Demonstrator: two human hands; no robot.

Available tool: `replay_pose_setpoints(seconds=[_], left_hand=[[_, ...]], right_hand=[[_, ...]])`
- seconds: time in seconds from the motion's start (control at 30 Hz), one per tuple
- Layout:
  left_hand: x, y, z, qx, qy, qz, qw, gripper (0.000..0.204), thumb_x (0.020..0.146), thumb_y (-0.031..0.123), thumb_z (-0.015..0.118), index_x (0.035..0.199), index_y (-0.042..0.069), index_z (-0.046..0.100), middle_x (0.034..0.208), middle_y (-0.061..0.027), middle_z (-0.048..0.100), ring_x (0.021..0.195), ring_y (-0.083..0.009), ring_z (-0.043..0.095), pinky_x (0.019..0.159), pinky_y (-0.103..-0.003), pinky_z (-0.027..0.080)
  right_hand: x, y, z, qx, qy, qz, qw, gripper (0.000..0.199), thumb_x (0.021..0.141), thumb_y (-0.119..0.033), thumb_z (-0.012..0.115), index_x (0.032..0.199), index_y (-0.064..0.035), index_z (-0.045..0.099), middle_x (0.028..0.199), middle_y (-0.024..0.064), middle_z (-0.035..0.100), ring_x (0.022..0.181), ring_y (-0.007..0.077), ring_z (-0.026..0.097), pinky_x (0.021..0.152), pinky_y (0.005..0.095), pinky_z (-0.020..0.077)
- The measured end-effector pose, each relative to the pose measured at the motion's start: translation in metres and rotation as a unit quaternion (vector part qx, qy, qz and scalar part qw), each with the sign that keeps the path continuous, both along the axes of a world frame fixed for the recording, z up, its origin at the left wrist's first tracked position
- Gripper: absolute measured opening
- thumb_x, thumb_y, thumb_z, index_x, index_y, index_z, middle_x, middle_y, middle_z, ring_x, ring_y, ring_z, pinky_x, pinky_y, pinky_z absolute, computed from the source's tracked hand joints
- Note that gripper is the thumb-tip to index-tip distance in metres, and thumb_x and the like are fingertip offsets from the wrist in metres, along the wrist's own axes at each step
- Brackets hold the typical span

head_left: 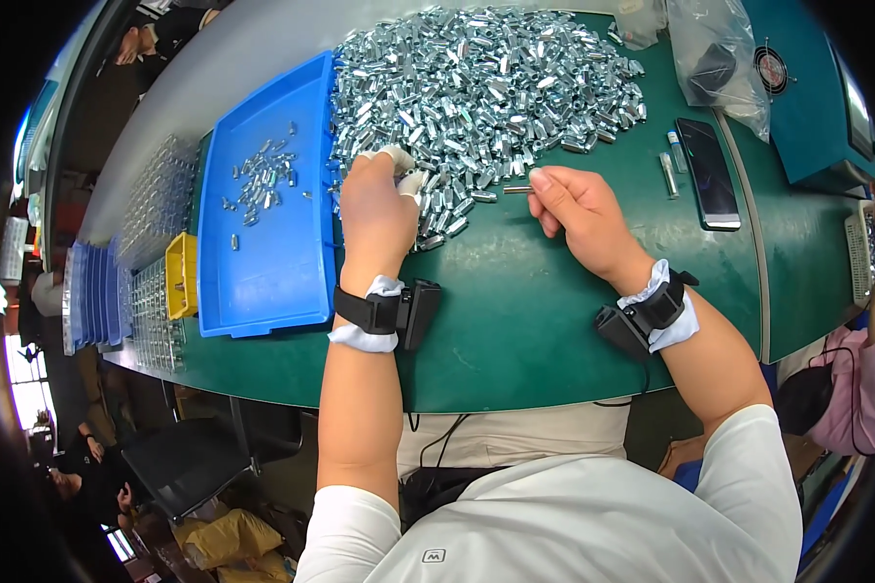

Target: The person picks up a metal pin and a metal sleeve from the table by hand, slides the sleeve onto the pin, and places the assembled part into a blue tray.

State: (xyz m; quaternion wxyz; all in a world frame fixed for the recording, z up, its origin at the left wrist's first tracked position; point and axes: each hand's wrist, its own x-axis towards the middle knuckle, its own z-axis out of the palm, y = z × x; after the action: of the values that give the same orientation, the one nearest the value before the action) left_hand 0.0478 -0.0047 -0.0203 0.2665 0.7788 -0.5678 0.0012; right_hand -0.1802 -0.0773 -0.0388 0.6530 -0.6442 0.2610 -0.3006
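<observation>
A large heap of small silvery hexagonal metal pieces [496,78] covers the far middle of the green table. My left hand [371,209] reaches into its near left edge, white covers on the fingertips. Its thumb and forefinger are bent and apart among the pieces; the other fingers are mostly hidden. To the right of it, my right hand [578,209] pinches a short thin metal rod [517,189] between thumb and fingers, pointing left toward the heap. A blue tray [262,282], left of my left hand, holds a loose cluster of similar pieces.
A yellow bin [181,277] and stacked clear racks [156,316] stand left of the tray. Toward the right lie a phone [707,175], small tubes [669,175] and a clear plastic bag [715,68], near a teal machine [797,107]. Other people sit around the table.
</observation>
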Motion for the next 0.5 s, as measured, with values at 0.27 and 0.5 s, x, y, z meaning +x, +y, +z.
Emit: replay_pose_setpoints(seconds=[0.27, 0.5], left_hand=[[-0.034, 0.012, 0.030, -0.052, 0.569, -0.025, 0.821, 0.012, 0.087, 0.005, 0.068, 0.096, 0.001, 0.061, 0.088, -0.0085, 0.066, 0.074, -0.0137, 0.062, 0.066, -0.025, 0.049], [-0.051, 0.012, 0.023, -0.031, 0.564, -0.116, 0.817, 0.013, 0.088, 0.001, 0.066, 0.098, -0.001, 0.059, 0.089, -0.0075, 0.066, 0.078, -0.0124, 0.063, 0.069, -0.024, 0.051]], right_hand=[[-0.001, 0.000, -0.001, 0.016, -0.008, -0.012, 1.000, 0.038, 0.102, -0.030, 0.047, 0.075, -0.0045, 0.055, 0.065, -0.0039, 0.049, 0.058, 0.0035, 0.043, 0.054, 0.0208, 0.0360], [0.000, 0.002, 0.003, -0.004, 0.004, -0.005, 1.000, 0.038, 0.102, -0.029, 0.047, 0.075, -0.0045, 0.054, 0.066, -0.0042, 0.049, 0.058, 0.0033, 0.043, 0.053, 0.0211, 0.0357]])
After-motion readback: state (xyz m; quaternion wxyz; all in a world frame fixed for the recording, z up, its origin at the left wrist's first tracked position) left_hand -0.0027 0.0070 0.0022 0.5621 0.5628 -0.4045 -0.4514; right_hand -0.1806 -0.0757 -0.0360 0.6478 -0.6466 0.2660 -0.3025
